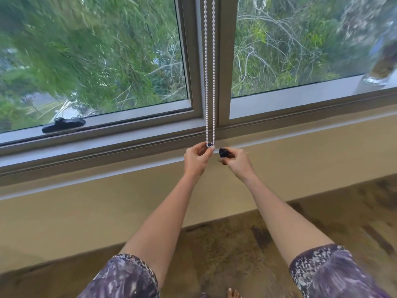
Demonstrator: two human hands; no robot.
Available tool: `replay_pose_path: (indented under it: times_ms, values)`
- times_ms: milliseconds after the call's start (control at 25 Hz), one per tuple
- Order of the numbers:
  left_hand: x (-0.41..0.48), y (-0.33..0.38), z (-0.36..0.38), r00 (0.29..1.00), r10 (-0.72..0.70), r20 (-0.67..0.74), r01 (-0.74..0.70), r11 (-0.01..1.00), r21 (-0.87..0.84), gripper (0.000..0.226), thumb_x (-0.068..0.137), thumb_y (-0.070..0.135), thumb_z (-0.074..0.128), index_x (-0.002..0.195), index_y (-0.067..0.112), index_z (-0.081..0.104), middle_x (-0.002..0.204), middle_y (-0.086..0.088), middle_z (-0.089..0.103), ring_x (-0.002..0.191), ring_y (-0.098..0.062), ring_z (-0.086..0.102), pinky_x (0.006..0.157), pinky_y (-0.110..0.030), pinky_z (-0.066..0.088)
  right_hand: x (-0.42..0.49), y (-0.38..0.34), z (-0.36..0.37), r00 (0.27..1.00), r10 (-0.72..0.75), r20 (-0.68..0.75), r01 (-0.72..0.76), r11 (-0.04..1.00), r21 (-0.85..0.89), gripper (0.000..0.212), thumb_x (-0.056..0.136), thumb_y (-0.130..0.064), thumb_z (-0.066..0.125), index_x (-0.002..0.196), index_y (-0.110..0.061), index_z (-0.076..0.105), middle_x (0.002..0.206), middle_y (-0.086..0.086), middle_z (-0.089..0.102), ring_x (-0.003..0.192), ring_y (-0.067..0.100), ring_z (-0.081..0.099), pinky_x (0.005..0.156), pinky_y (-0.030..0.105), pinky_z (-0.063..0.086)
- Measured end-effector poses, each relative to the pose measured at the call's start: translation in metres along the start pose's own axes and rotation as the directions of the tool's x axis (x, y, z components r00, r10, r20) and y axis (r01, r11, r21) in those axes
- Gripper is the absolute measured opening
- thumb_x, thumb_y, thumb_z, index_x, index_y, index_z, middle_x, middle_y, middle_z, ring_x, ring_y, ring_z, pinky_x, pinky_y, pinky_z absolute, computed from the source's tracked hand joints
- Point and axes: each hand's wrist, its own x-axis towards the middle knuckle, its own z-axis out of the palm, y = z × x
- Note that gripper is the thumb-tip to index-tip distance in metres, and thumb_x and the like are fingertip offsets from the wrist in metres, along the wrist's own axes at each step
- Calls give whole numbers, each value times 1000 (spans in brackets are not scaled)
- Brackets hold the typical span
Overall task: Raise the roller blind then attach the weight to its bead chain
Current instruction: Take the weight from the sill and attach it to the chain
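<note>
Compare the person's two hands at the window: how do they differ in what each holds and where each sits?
The left hand pinches the bottom loop of the bead chain, where a small dark piece sits; the right hand holds a separate dark piece, seemingly the weight, clear of the chain. The left hand sits directly under the chain, the right hand beside it. Both are raised level with the sill, fingers closed.

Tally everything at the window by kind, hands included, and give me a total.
Hands: 2, left hand and right hand
Bead chain loops: 1, bead chain
Dark weight pieces: 2, one at the chain's bottom, one in the right hand
Window handles: 1, black window handle
Glass vases: 1, glass vase
Total: 7
</note>
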Motion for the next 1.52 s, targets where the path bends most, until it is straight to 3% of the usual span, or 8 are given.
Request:
replay_pose_path:
  times_ms: [360, 560, 680, 920, 1080, 1280, 1440, 1520]
  values:
    - [-32, -1, -22, 996, 0, 86, 3, 999, -37, 35, 83, 15, 77, 114, 1, 71, 106, -10, 75, 97, -13, 71, 89, -28, 54, -36, -10, 29, 997, -52, -60, 46, 995, -92, 25, 72, -13, 76, 97, -11, 74, 92, 9, 76, 87, 24, 70, 84, 40, 55]
    - [-40, -2, -27, 999, -6, 51, 2, 997, 81, 38, 81, 24, 78, 116, 9, 72, 112, -10, 75, 93, -24, 72, 89, -38, 56, -48, -12, 39, 996, -55, -75, 51, 997, -60, 19, 71, -13, 75, 90, -15, 75, 80, 3, 74, 79, 18, 69, 79, 36, 55]
    - [-45, -3, -25, 999, 9, 42, -10, 1000, 26, 33, 81, 16, 78, 112, 4, 73, 109, -12, 75, 105, -29, 71, 94, -47, 56, -53, -12, 42, 994, -53, -93, 53, 999, -10, 19, 71, -11, 73, 90, -15, 75, 76, 1, 72, 75, 15, 67, 75, 32, 55]
    - [-48, -1, -25, 991, 43, 130, -47, 998, 31, 28, 84, 9, 73, 111, 1, 72, 104, -17, 75, 97, -26, 72, 92, -50, 57, -62, -7, 42, 987, -101, -125, 105, 994, 31, 15, 74, -13, 72, 88, -20, 75, 74, -9, 70, 72, 5, 66, 73, 24, 51]
    - [-46, -1, -27, 978, 63, 201, -75, 996, 52, 27, 86, 11, 71, 113, 3, 72, 105, -15, 76, 99, -26, 73, 93, -46, 57, -63, -7, 34, 988, -121, -92, 123, 992, 17, 16, 76, -13, 69, 88, -22, 75, 70, -11, 70, 70, 3, 66, 74, 24, 53]
    - [-49, 2, -22, 965, 101, 240, -106, 994, 9, 25, 89, 10, 68, 113, 4, 71, 106, -14, 76, 93, -16, 71, 89, -36, 59, -68, -4, 27, 993, -36, -115, 56, 983, 174, 19, 78, -8, 72, 97, -8, 69, 85, 8, 74, 72, 18, 69, 75, 32, 57]
    - [-51, 5, -16, 972, 95, 217, -91, 995, -31, 18, 88, 10, 69, 105, 11, 74, 90, 4, 77, 81, -1, 71, 74, -18, 56, -68, -3, 24, 989, -52, -136, 70, 989, 133, 18, 76, -9, 74, 93, -8, 69, 81, 3, 73, 72, 14, 70, 71, 23, 56]
    - [-51, 6, -13, 975, 95, 203, -87, 995, -49, 17, 88, 8, 70, 102, 14, 75, 87, 6, 76, 77, 1, 70, 70, -17, 55, -67, -4, 26, 986, -48, -160, 70, 989, 134, 17, 75, -7, 74, 91, -8, 69, 78, 3, 73, 73, 16, 70, 72, 24, 55]
